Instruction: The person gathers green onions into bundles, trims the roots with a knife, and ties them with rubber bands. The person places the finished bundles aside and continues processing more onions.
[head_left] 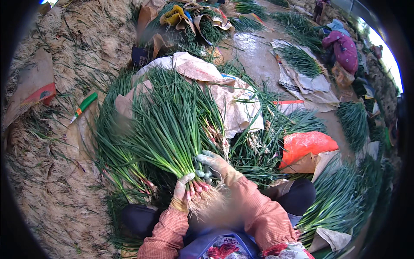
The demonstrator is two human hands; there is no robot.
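Left grip clasped onions; right grip touched them, closure unclear.
Leaves overlapped the sack's edge; floor stretched beyond.

Knees flanking, scallions fanned ahead, room above

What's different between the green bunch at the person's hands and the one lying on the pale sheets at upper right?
The held bunch is gripped low on its stems by the left hand, while the far bunch lies on pale sheets. The held bunch's roots face the bottom of the picture; the far bunch's root end faces right. Both have long green leaves.
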